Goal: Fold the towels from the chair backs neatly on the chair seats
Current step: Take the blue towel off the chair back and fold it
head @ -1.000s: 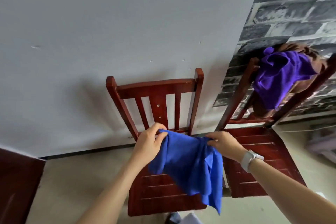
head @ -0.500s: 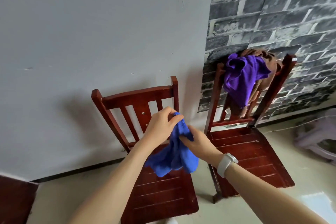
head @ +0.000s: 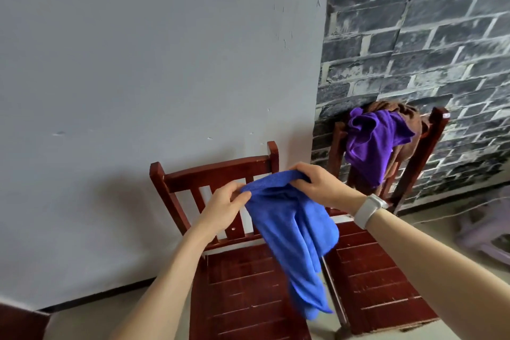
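— Where is the blue towel (head: pixel 289 232) hanging?

— Above the near chair (head: pixel 242 284), between both hands. The left hand (head: pixel 223 207) is pinching one top corner, the right hand (head: pixel 317 183) is gripping the other.

— What should she be doing?

— Probably spreading the top edge taut, letting it hang straight before folding onto the seat.

We are seeing the seat of the left chair (head: pixel 248 292) lying bare and open to approach from above, except where the hanging blue towel (head: pixel 292 232) is draping over its right edge. The left chair's backrest (head: pixel 215 171) is blocking access from behind. The right chair seat (head: pixel 378 279) is also lying bare. A purple towel (head: pixel 375 143) and a brown towel (head: pixel 408 124) are covering the right chair's backrest.
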